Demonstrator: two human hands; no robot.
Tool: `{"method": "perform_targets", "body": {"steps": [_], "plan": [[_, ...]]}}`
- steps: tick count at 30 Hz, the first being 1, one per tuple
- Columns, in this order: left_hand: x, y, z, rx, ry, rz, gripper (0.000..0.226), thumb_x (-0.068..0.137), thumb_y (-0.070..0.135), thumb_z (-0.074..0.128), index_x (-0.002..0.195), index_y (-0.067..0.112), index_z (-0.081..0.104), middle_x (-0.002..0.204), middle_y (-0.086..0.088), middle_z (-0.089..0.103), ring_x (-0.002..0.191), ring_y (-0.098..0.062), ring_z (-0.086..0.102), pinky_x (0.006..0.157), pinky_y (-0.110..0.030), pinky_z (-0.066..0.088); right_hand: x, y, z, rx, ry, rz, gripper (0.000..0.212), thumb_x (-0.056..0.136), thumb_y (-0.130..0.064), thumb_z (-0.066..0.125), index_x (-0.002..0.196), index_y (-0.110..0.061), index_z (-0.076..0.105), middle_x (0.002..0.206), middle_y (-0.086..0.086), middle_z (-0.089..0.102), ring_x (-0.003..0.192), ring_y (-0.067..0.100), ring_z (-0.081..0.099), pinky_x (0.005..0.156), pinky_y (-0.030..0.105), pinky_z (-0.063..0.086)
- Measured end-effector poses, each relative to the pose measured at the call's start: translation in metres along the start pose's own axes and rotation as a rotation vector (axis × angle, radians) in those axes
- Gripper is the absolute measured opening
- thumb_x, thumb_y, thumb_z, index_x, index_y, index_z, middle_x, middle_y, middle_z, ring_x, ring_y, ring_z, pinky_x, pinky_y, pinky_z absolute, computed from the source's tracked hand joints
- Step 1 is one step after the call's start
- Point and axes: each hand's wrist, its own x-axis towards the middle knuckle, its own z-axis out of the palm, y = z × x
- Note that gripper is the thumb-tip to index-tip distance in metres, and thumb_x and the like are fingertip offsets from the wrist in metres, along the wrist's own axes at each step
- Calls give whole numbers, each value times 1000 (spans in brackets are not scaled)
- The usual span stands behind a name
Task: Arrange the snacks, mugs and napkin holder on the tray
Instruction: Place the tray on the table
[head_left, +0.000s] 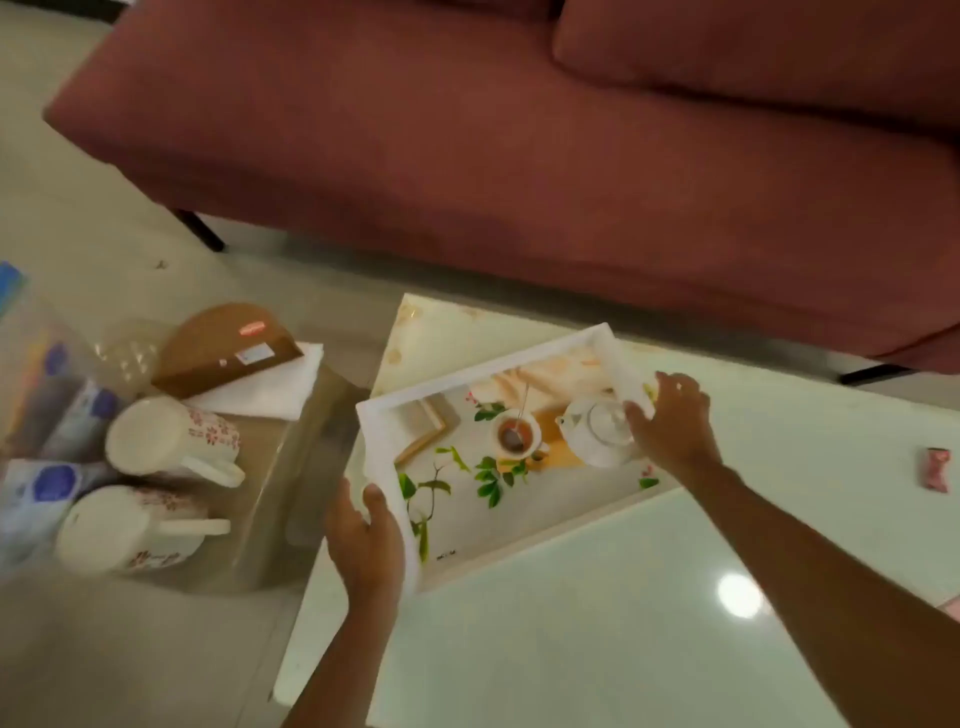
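A white rectangular tray (483, 364) with a printed picture of a teapot, a cup and green leaves lies on the white table. My left hand (366, 540) grips its near left rim and my right hand (670, 421) grips its far right rim. Two white mugs with red flower prints, one (171, 436) behind the other (130, 530), lie on their sides on the low glass table at the left. Behind them stands a brown half-round napkin holder (223, 348) on white napkins (270, 384). Blue and white snack packets (47, 488) lie at the far left.
A dark red sofa (519, 145) runs along the far side of the white table (597, 623). A small pink wrapped sweet (937, 467) lies near the table's right edge. A clear plastic bag (124, 348) sits beside the napkin holder. The floor is pale tile.
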Motion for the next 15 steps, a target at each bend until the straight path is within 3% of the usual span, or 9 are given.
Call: {"method": "perform_targets", "body": {"steps": [5, 10, 15], "plan": [[13, -9, 10, -73, -32, -104, 42, 105, 27, 44, 144, 13, 48, 140, -19, 55, 125, -37, 55, 104, -54, 48, 33, 9, 10, 22, -6, 85, 46, 95, -27, 57, 127, 5, 55, 122, 29, 62, 113, 44, 58, 95, 43, 45], [28, -11, 11, -285, -12, -262, 24, 102, 23, 52, 123, 20, 64, 125, -12, 65, 105, -27, 63, 86, -38, 53, 46, 17, 15, 114, 17, 141, 38, 101, -26, 46, 130, -4, 58, 132, 20, 61, 122, 40, 54, 104, 44, 40], [41, -18, 8, -382, -24, -364, 15, 98, 15, 61, 106, 25, 68, 112, -10, 71, 95, -25, 69, 77, -38, 60, 57, 16, 15, 236, -11, 252, 34, 101, -29, 46, 126, -14, 63, 131, 12, 62, 117, 35, 55, 90, 38, 44]]}}
